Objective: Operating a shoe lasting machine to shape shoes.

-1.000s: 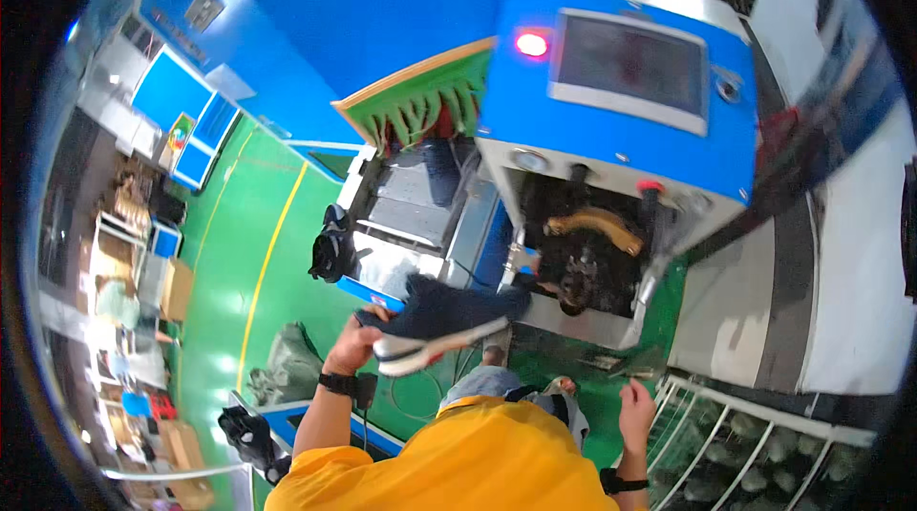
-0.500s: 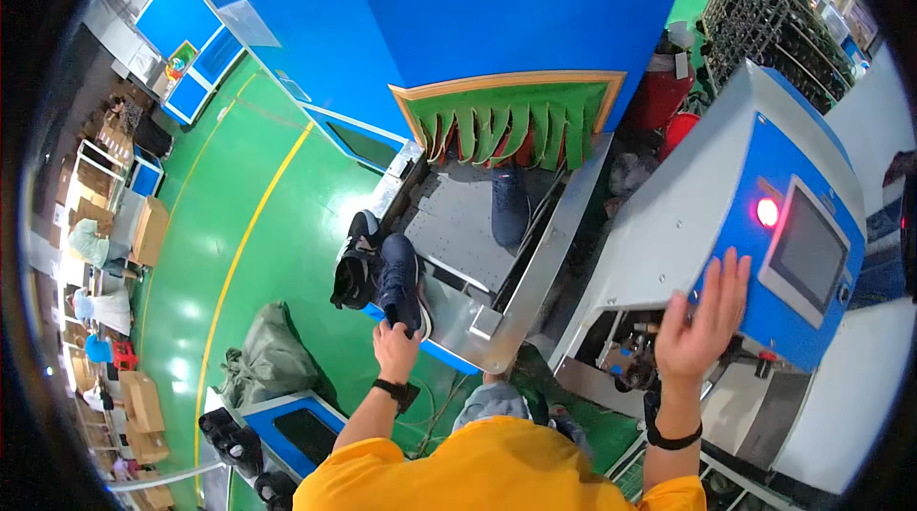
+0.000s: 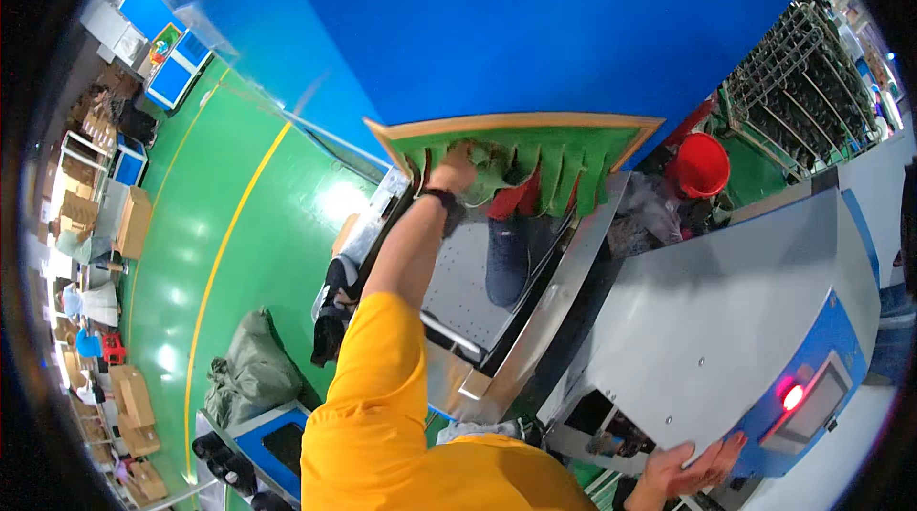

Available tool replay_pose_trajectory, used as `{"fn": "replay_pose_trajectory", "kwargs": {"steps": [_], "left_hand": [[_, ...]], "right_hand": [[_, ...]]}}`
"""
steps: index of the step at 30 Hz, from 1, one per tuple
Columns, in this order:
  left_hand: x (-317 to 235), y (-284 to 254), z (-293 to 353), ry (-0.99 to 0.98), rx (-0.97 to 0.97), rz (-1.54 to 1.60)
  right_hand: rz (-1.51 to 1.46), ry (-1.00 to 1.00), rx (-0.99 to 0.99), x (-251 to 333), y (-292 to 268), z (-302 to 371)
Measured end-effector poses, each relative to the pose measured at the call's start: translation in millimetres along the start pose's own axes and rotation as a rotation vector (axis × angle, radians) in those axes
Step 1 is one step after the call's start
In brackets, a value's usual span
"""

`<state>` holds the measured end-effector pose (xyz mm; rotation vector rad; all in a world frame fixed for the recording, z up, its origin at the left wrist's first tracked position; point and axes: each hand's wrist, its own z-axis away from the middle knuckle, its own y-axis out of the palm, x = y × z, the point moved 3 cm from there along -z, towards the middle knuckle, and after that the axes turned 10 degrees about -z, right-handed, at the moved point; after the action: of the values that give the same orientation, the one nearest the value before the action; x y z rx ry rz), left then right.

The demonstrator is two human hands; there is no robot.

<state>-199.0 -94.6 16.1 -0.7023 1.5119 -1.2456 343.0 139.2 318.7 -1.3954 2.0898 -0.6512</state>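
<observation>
My left arm stretches forward over the perforated grey conveyor plate [image 3: 465, 267]. The fingers of my left hand [image 3: 456, 172] go in among the green fabric strips [image 3: 573, 172] over the machine's opening, so what they hold, if anything, is hidden. On the plate, to the right of that arm, a dark blue shoe [image 3: 508, 263] lies with its far end at the strips. A black shoe with white parts [image 3: 334, 306] stands left of the plate, partly behind my arm. My right hand [image 3: 693, 468] is open, fingers extended, by the lower edge of the grey and blue control cabinet [image 3: 726, 320].
The big blue machine [image 3: 564, 24] rises ahead. A red light [image 3: 793, 397] glows beside the cabinet's screen [image 3: 812, 406]. Behind the cabinet are a red bucket [image 3: 702, 165] and a wire rack [image 3: 802, 81]. A grey-green sack [image 3: 250, 372] lies on the floor at left.
My left hand has gone from the blue shoe at the plate's near left corner into the strips; that shoe no longer shows there. My right hand is now lower, and the view has shifted.
</observation>
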Motion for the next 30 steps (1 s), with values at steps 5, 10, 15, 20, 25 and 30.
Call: {"fn": "replay_pose_trajectory", "kwargs": {"steps": [5,10,15,20,25,30], "left_hand": [[46,41,-78,-0.009,0.168,0.007],[47,116,-122,-0.096,0.377,0.690],[87,101,-85,-0.172,-0.156,0.494],[-7,48,-44,-0.180,-0.376,0.006],[1,48,66,-0.461,-0.274,0.143],[-34,29,168,-0.501,-0.310,0.263]], "right_hand": [[-0.022,0.030,-0.072,2,-11,-6],[0.515,0.857,-0.519,32,33,-13],[0.356,0.426,-0.194,36,29,-21],[0.281,0.069,-0.040,-1,8,-1],[0.017,-0.031,-0.137,-13,11,8],[-0.036,0.024,-0.095,6,2,-6]]}}
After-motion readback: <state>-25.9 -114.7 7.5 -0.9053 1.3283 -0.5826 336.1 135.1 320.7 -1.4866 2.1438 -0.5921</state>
